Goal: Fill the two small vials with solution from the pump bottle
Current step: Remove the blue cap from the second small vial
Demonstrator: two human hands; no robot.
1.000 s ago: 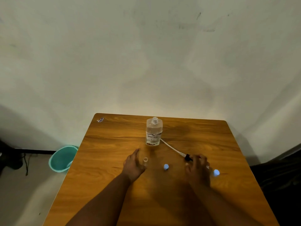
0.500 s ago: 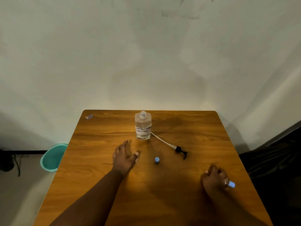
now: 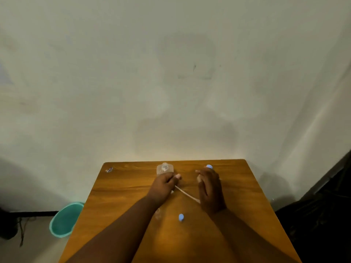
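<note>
While both hands work near the far edge of the square wooden table (image 3: 247, 196), the left hand (image 3: 163, 186) has its fingers curled over the front of the clear plastic pump bottle (image 3: 164, 168), which stands upright with its neck open and no pump head fitted; whether the fingers truly clamp the bottle or only rest against it I cannot tell, since the hand hides the contact. To the right of that grip, the right hand (image 3: 209, 188) is held edge-on with fingers bent, and a small vial with a pale blue cap (image 3: 209, 166) shows just past its fingertips, seemingly held or being set down there, though the pinch itself is hidden. Between the two hands a thin white dip tube (image 3: 185, 193) of the removed pump lies slanting on the wood, its lower end passing under the right palm. Nearer the body than either grip, between the forearms, a second blue-capped small vial (image 3: 181, 217) stands on the table, and a faint clear object (image 3: 158, 213) beside the left forearm is too dim to identify. Judging by this layout, the step in hand is preparation: bottle steadied, vials being arranged, nothing filled yet. The next move probably calls for uncapping a vial and bringing the pump or bottle mouth to its narrow opening with a steady, careful pour. A teal plastic basin (image 3: 64, 221) sits on the floor left of the table
</note>
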